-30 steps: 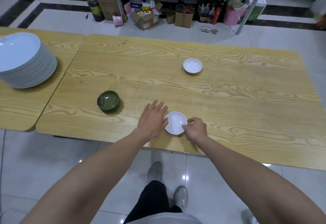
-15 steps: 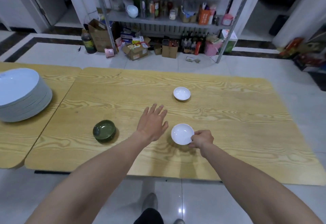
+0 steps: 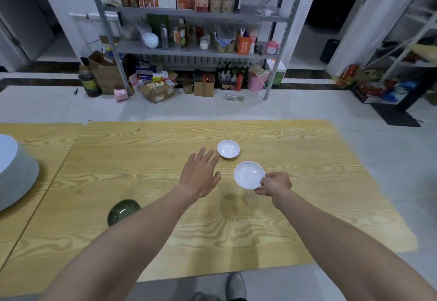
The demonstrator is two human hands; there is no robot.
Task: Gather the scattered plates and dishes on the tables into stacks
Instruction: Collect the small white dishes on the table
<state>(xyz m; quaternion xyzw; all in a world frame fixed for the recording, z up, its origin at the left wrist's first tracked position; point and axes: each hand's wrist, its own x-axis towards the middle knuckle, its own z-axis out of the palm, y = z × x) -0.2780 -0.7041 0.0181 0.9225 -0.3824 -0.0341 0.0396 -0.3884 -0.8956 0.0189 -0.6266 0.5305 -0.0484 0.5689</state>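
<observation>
In the right hand, a small white dish, pinched at its rim between curled fingers and thumb. Held up off the wooden table, with its dark shadow on the wood just below and a bit nearer than the hand.

Just to the left of that dish, the left hand: flat, palm down, fingers straight and spread apart, holding nothing. Low over the table; cannot tell if touching the wood or not.

Just past the left fingertips and a little to their right, a second small white dish, sitting on the table, close to the held dish but not touching it.

Back along the left arm, on its left side, a dark green bowl on the table, partly hidden behind the arm.

Far off to the left of the left hand, a tall stack of white plates on a second wooden table pushed up next to the first.

Far beyond both hands, across the pale tiled floor, a metal shelf full of bottles, jars and boxes, with more cardboard boxes on the floor under it.

Down below the arms, near the table's close edge, a grey shoe.
</observation>
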